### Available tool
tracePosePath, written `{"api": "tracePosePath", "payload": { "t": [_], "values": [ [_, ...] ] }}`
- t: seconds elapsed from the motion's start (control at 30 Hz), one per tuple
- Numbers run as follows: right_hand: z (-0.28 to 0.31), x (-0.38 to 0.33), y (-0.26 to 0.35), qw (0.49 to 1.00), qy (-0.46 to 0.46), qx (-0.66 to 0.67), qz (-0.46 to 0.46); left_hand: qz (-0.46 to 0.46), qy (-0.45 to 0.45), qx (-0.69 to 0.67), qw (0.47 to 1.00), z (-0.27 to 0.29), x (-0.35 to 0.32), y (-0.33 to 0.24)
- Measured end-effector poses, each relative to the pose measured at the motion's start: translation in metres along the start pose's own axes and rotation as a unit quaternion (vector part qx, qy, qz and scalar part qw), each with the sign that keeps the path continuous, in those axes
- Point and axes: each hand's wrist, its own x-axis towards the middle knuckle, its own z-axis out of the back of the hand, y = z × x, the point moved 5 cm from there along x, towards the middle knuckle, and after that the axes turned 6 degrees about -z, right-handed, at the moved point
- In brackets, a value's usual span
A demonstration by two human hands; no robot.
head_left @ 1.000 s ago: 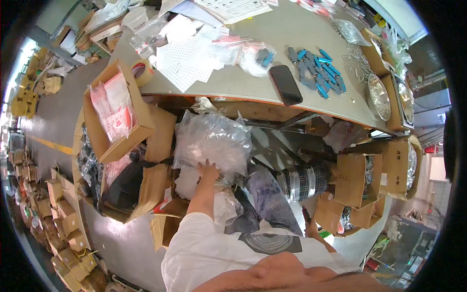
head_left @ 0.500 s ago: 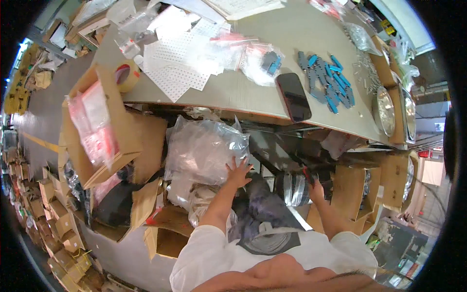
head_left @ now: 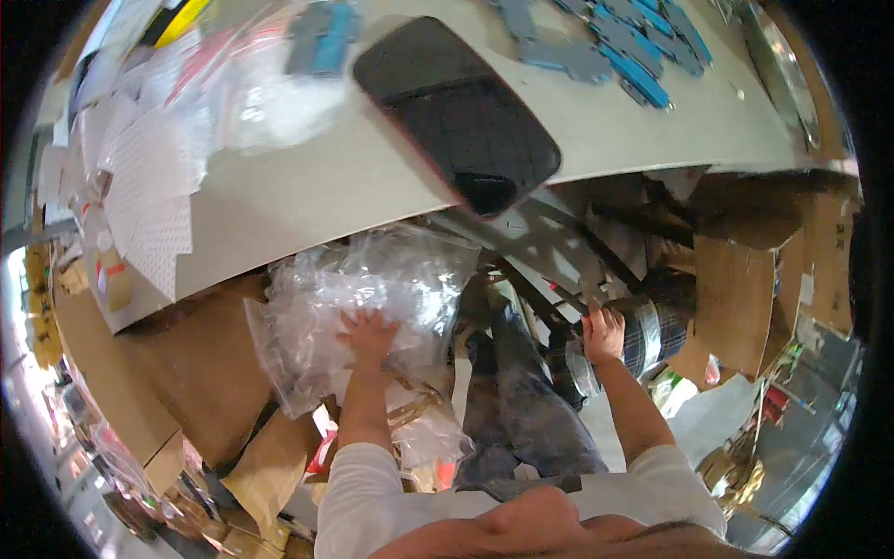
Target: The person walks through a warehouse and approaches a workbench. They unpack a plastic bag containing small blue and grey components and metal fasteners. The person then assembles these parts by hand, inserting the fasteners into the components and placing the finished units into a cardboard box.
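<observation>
So far, the clear plastic bag [head_left: 414, 293] lies unlifted below the bench [head_left: 270, 200] edge, your left hand [head_left: 369, 337] on it, fingers spread; your right hand [head_left: 604, 334] curls by the plaid bundle [head_left: 635, 343], its grip unclear.

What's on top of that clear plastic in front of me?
Your left hand, spread wide, lies on the clear plastic. Whatever is directly beneath the hand is covered, so I can't tell.

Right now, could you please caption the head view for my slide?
Left hand spread on clear plastic, right hand by a plaid bundle.
</observation>
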Motion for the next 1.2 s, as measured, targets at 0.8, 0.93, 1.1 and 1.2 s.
{"api": "tracePosePath", "payload": {
  "t": [0.8, 0.93, 1.1, 1.2],
  "values": [
    [0.004, -0.032, -0.109, 0.969, 0.013, 0.089, -0.229, -0.378, 0.030, 0.179, 0.908, -0.211, 0.177, -0.400],
    [0.002, -0.031, -0.115, 0.962, 0.047, 0.099, -0.250, -0.302, 0.066, 0.225, 0.924, -0.228, 0.256, -0.455],
    [-0.002, -0.035, -0.116, 0.944, 0.093, 0.115, -0.295, -0.247, 0.107, 0.209, 0.940, -0.230, 0.283, -0.476],
    [-0.004, -0.033, -0.116, 0.949, 0.103, 0.107, -0.279, -0.260, 0.096, 0.206, 0.939, -0.250, 0.282, -0.467]
  ]
}}
